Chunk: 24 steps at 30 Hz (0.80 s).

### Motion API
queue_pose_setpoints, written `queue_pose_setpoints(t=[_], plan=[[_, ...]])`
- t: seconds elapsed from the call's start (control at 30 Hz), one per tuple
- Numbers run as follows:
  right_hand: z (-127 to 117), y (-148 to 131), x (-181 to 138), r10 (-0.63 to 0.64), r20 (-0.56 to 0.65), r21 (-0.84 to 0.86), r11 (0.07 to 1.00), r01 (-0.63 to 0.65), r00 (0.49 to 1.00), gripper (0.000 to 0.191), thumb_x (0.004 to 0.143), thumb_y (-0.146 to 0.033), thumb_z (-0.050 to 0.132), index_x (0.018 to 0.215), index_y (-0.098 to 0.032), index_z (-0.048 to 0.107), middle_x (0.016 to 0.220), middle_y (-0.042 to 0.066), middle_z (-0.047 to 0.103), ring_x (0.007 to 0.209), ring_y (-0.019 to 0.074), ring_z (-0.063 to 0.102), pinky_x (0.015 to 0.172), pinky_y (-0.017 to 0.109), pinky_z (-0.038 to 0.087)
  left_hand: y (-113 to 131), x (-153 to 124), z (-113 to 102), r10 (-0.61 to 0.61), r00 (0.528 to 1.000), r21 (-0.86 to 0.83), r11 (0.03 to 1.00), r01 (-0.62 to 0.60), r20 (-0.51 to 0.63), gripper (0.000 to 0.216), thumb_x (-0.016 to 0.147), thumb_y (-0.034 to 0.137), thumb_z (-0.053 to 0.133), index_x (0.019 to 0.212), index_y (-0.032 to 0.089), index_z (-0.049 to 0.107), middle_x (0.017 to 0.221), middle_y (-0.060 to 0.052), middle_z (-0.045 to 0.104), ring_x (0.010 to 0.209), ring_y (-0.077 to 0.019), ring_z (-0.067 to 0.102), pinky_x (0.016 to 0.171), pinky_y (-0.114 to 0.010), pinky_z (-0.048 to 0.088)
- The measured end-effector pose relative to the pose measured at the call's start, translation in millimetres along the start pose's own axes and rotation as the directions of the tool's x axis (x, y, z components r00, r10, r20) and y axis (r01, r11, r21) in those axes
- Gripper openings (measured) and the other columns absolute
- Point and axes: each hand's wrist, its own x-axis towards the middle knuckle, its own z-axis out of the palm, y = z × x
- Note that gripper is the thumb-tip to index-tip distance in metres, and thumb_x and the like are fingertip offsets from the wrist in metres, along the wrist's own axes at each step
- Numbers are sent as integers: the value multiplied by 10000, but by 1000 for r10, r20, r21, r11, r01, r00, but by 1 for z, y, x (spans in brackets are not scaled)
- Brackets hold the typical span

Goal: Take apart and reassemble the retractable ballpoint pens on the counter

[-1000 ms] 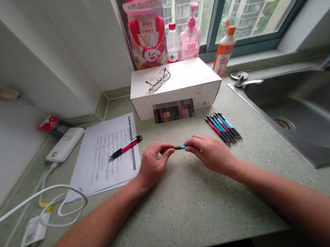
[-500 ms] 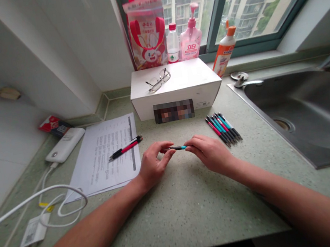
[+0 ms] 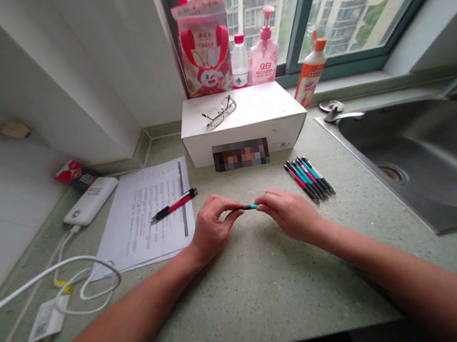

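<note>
One teal-and-black pen [image 3: 250,207] is pinched by fingers [image 3: 266,198] of left hand [image 3: 212,226] and right hand [image 3: 291,213]; pen row [image 3: 308,180] laid on counter [image 3: 249,296] at right.

Slim teal-and-black pen [image 3: 250,207]: its left end, seen in the gap between finger and thumb half a second ago, is now hidden.
Bare left hand [image 3: 212,227]: thumb and forefinger, parted then, have closed together over that end.
</note>
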Motion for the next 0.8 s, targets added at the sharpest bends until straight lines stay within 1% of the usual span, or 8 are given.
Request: queue_pose_setpoints(t=[0.17,0.27,0.37,0.43,0.53,0.6,0.7,0.8], plan=[[-2,-1,1,50,54,61,997,-53,997,235,1030,-293,477,1026,-191,689,906,66,700,815,192,630,701,296,406,1,1,0,55,998,1,998,-55,-23,76,879,193,742,948,197,709,851,-35,724,817,-181,639,759,-324,531],[-7,-2,4,110,149,155,979,-133,983,250,1021,-302,476,1000,-193,700,805,34,689,729,168,605,652,278,392,2,1,0,86,996,0,996,-86,-22,71,886,186,733,951,198,709,844,-33,727,813,-179,639,759,-325,531],[-10,-2,5,136,246,234,952,-195,960,293,1020,-322,460,923,-196,707,719,11,672,665,152,588,607,264,374,3,2,0,95,995,5,995,-95,-3,47,902,198,716,949,201,712,839,-37,732,812,-185,644,761,-335,532],[-10,-1,5,144,226,241,950,-198,963,284,1012,-343,480,922,-196,706,744,18,691,681,157,604,615,268,383,3,2,0,60,998,18,998,-60,1,44,904,213,713,945,200,713,845,-42,733,815,-192,646,760,-342,535],[-7,0,3,123,91,173,975,-138,988,233,981,-383,557,1011,-203,702,906,54,729,796,191,643,685,294,418,2,1,0,-22,1000,38,999,22,-4,53,897,225,720,943,199,716,853,-44,729,824,-199,649,762,-348,537],[-7,1,2,93,45,140,985,-99,995,229,979,-386,563,1020,-209,702,955,68,729,835,206,649,712,307,427,2,1,0,-43,999,38,998,43,-1,54,898,234,721,941,201,718,848,-43,727,825,-201,650,761,-350,539],[-8,3,3,84,73,175,980,-96,994,244,991,-372,529,967,-209,709,887,61,729,781,193,642,677,294,421,3,1,-1,-24,1000,35,999,24,11,57,902,248,718,941,206,722,837,-45,727,819,-203,651,752,-350,540],[-10,3,4,114,132,232,962,-142,985,316,1001,-379,498,832,-202,698,713,25,688,654,162,602,611,274,389,5,2,-1,30,999,38,999,-32,35,28,898,213,718,926,208,721,838,-44,740,816,-201,647,762,-355,534]])
